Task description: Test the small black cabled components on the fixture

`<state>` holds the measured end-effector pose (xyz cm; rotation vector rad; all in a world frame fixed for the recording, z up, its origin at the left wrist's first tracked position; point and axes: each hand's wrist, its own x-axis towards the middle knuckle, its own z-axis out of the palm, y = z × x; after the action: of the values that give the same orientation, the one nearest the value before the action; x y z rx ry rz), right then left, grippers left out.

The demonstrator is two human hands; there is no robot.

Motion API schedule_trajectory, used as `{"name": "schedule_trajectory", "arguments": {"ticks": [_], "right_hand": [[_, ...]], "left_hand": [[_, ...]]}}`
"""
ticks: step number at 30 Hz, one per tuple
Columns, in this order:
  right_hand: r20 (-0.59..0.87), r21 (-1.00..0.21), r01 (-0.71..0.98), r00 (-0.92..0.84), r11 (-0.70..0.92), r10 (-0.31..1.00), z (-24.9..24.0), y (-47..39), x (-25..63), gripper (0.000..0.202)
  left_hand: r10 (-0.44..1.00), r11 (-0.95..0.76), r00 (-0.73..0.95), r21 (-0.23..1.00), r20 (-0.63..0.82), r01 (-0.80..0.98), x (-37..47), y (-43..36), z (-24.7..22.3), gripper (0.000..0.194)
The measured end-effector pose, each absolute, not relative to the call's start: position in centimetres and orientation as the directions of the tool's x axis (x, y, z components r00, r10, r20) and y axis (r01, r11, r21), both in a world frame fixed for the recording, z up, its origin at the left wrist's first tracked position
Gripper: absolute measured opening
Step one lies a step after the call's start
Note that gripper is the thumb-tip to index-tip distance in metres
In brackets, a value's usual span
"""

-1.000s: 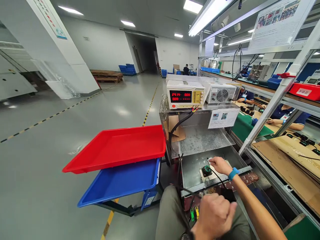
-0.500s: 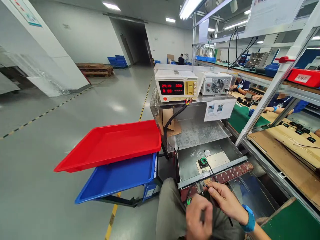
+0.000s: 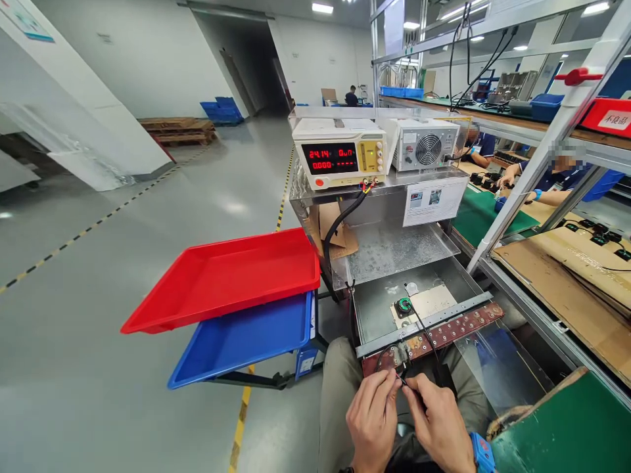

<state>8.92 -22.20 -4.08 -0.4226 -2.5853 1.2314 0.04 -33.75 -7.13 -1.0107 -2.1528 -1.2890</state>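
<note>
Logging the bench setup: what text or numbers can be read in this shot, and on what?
"24.14": red digits, top left of the power supply display.
Remaining display digits: blurred, roughly zeros.
White sheet under the fan unit: too small.
Red bin label: characters too small to read.
Wall sign: unreadable.

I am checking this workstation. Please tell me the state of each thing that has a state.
Power supply: on, red digits lit.
Red tray: holds nothing.
Blue tray: nothing visible inside.
Thin wire: pinched between both hands.
Left hand: fingers closed on wire.
Right hand: fingers closed on wire.
</note>
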Motion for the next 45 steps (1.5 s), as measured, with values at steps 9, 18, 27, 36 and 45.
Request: {"name": "schedule_trajectory", "arguments": {"ticks": [9, 18, 27, 36, 45], "right_hand": [[-0.011, -0.818, 0.212, -0.936, 0.535, 0.353, -5.5, -23.6, 8.3, 0.021], [-0.56, -0.823, 0.472, -0.765, -0.315, 0.317, -10.1, -25.2, 4.6, 0.056], [-0.629, -0.759, 0.455, -0.697, -0.466, 0.345, -11.3, -25.7, 3.4, 0.058], [-0.64, -0.748, 0.455, -0.685, -0.483, 0.346, -11.9, -26.3, 2.7, 0.059], [-0.63, -0.748, 0.421, -0.693, -0.514, 0.35, -12.5, -26.9, 2.2, 0.059]], "left_hand": [[0.588, 0.163, -0.666, 0.739, 0.459, 0.653, -2.1, -35.8, -7.8, 0.016], [0.457, 0.433, -0.874, 0.816, 0.168, 0.383, -4.5, -37.6, -10.6, 0.031], [0.499, 0.482, -0.848, 0.755, 0.181, 0.445, -1.3, -37.8, -13.0, 0.026], [0.56, 0.47, -0.795, 0.7, 0.234, 0.538, -0.5, -37.5, -14.1, 0.042], [0.572, 0.453, -0.767, 0.668, 0.29, 0.59, -1.0, -37.8, -15.3, 0.052]]}}
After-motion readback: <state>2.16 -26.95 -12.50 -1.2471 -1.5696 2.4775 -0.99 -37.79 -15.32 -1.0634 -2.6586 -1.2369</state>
